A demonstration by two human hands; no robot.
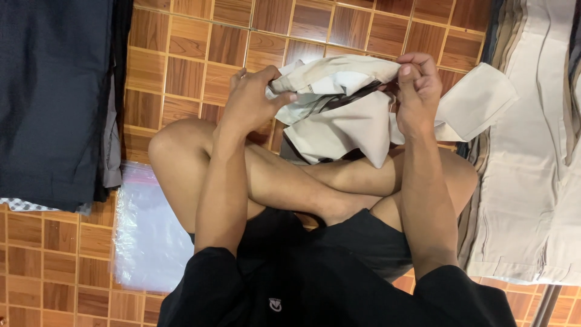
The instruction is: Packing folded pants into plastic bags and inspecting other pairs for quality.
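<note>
The person sits cross-legged on a wooden parquet floor (193, 54), both arms stretched forward over the knees. The left hand (254, 97) is clamped on the near-left part of a bunched cream garment (339, 127), thumb pressed over the cloth and fingers curled under it. The right hand (417, 91) pinches the garment's upper right edge between thumb and fingers. The two hands are set apart, with the crumpled cloth held between them just above the crossed shins. A dark strip, like a waistband lining, shows in the folds, and one pale flap sticks out to the right past the right hand.

To the left lies a stack of dark clothes (54, 97), with a grey layer and a checked bit peeping out at its lower edge. A clear plastic bag (148, 236) lies flat on the floor beside the left thigh, just below that stack. On the right, a pile of beige trousers (532, 181) runs down the edge of view, near the right knee.
</note>
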